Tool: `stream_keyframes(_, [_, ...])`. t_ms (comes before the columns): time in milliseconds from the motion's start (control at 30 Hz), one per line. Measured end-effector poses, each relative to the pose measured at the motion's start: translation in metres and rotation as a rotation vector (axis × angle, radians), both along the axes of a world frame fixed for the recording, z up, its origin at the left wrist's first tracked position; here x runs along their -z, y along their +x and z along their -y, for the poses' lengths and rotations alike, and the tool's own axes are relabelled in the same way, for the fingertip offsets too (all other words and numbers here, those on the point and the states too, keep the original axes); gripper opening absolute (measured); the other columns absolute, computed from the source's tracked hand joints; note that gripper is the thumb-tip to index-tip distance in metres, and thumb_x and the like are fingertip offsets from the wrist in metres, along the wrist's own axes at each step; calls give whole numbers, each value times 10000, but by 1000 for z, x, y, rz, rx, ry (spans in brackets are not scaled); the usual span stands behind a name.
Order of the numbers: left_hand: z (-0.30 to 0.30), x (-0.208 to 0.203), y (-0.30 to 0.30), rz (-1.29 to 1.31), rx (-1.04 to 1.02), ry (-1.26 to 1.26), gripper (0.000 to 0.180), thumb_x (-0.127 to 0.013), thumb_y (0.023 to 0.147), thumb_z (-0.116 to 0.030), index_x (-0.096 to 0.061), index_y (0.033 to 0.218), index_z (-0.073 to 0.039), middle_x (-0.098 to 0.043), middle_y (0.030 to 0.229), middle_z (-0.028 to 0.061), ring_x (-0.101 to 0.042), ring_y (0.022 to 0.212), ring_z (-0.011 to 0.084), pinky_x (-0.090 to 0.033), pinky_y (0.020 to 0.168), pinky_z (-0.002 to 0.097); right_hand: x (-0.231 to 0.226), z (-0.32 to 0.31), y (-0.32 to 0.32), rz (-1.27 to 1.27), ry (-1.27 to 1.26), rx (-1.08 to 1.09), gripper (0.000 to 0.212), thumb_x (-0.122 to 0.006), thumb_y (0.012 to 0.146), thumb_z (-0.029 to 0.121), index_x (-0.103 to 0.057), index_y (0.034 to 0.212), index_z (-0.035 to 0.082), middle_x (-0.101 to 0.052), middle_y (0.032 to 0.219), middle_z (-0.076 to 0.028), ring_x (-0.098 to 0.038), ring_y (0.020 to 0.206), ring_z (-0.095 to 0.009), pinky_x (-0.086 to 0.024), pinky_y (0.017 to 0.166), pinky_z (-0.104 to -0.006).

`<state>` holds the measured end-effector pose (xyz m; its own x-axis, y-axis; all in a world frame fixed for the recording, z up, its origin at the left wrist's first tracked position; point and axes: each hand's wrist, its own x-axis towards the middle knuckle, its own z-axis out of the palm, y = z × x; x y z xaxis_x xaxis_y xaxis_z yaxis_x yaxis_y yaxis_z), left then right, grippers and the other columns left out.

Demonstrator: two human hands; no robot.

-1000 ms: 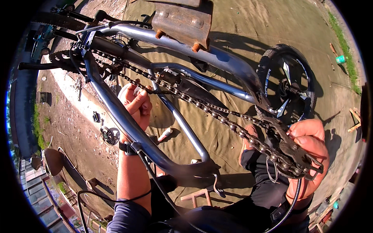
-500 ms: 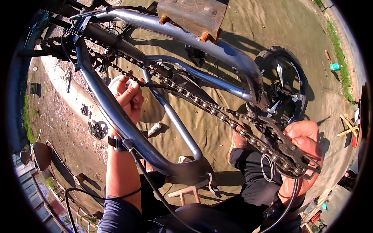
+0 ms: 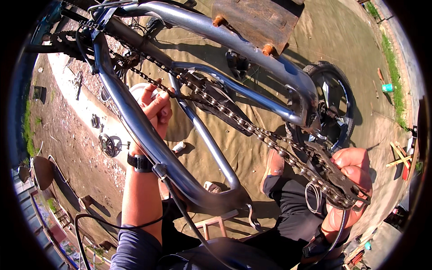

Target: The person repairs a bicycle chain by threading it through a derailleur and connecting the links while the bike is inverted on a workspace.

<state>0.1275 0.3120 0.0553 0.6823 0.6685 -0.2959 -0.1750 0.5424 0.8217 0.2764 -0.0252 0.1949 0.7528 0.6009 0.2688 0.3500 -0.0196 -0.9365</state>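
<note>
A blue-grey bicycle frame (image 3: 128,112) stretches across the view in front of me. The greasy bicycle chain (image 3: 234,119) runs from the chainring (image 3: 65,42) at the far left down to the rear derailleur (image 3: 321,164) at the right. My left hand (image 3: 157,108), reaching behind the near tube, pinches the lower run of the chain between thumb and fingers. With curled fingers my right hand (image 3: 353,173) grips the derailleur, holding it away from the frame, the chain threaded through its cage. A black cable (image 3: 344,222) hangs from the derailleur past my right wrist.
A rusty metal plate with bolts (image 3: 256,20) lies over the upper tube. A bicycle wheel (image 3: 346,99) rests on the tan ground sheet (image 3: 265,99) at the right. A small white tube (image 3: 178,147) and a round wheel-like part (image 3: 106,145) lie at the left.
Frame, plate and chain have shifted slightly right and down in the view. Both hands keep their holds; the right one, with the derailleur, sits a little lower.
</note>
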Motion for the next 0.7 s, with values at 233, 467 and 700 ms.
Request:
stream_keyframes(233, [3, -4, 7, -90, -27, -14, 240, -665, 915, -22, -513, 1088, -89, -526, 783, 0, -446, 588, 79, -317, 493, 220, -1, 2, 7, 29, -47, -35, 365, -733, 875, 382, -651, 988, 46, -570, 970, -151, -582, 857, -255, -499, 786, -359])
stream_keyframes(467, [7, -18, 10, -290, -52, -115, 267, -682, 909, -18, -521, 1115, -75, -578, 804, 4, -529, 632, 91, -369, 514, 210, -40, 1, 7, 127, -209, -42, 225, -739, 811, 37, -719, 1035, 52, -616, 1017, -139, -591, 878, -229, -469, 760, -307])
stream_keyframes(700, [16, -57, -3, -559, -93, -67, 481, -685, 926, -64, -462, 1346, 4, -640, 919, 66, -631, 728, 139, -478, 580, 233, -90, 3, 5, 184, -397, -107, 417, -737, 689, -34, -746, 1080, 110, -616, 992, -86, -602, 869, -251, -497, 726, -328])
